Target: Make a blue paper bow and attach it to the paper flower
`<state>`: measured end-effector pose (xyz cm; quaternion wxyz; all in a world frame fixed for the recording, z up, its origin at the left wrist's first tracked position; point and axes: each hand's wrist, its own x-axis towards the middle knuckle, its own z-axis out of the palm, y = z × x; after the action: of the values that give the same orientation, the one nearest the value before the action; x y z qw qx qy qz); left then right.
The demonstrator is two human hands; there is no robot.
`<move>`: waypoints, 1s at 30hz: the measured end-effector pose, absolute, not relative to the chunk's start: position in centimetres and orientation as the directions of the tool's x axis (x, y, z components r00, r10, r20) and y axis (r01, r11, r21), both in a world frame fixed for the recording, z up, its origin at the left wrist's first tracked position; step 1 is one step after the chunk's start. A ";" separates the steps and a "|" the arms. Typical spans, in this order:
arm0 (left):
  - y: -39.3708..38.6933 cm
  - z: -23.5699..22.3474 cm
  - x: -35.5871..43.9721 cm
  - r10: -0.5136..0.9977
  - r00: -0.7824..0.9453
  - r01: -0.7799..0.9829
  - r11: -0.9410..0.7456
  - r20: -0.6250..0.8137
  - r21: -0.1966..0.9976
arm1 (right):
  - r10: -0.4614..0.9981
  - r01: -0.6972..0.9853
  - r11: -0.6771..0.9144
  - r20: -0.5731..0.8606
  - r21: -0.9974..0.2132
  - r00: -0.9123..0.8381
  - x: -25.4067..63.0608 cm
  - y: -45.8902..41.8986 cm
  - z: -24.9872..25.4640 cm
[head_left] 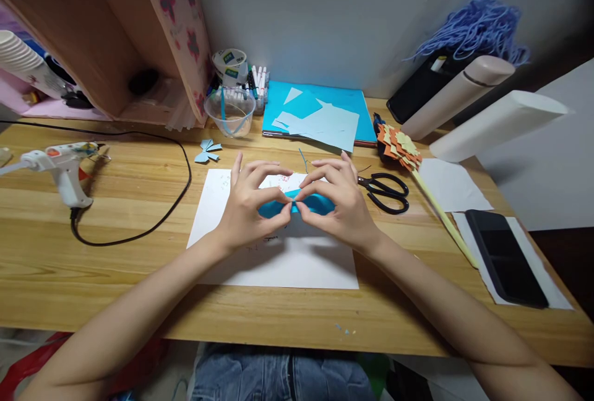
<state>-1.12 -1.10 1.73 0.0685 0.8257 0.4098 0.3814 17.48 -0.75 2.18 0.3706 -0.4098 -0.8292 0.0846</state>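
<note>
Between my hands is a piece of blue paper (320, 204), curved into a bow-like shape. My left hand (255, 200) pinches it near its middle between thumb and index finger. From the other side my right hand (331, 200) pinches it at almost the same spot, and the fingertips nearly meet. Beneath both hands lies a white sheet (288, 268) with some writing, partly covered by their shadows. A cut light-blue paper bow (208, 151) rests beyond my left hand. Black-handled scissors (387, 192) lie to the right of my right hand.
At left are a white glue gun (65, 172) and its looping black cord (188, 172). A clear cup (230, 113) and a blue folder (341, 98) with paper scraps stand behind. On the right are a paper flower (400, 147), a phone (505, 257) and a pale bottle (459, 94).
</note>
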 end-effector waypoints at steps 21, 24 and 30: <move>0.1 0.9 -2.1 0.604 0.370 0.635 -0.719 0.706 0.282 | 0.964 0.365 0.052 -0.048 -0.930 -0.260 20.2 2.1 2.8; 0.7 0.6 -2.5 0.545 0.373 0.646 -0.733 0.751 0.211 | 0.896 0.216 -0.155 -0.229 -0.964 -0.380 20.5 2.5 2.4; 1.4 0.2 -3.3 0.432 0.325 0.670 -0.733 0.841 0.119 | 0.854 0.288 -0.342 -0.424 -0.895 -0.303 20.4 2.1 2.7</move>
<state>-3.32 1.40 0.22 -0.1263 0.8040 0.3427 0.4693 20.36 2.12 2.72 0.2306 -0.5434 -0.5254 0.6128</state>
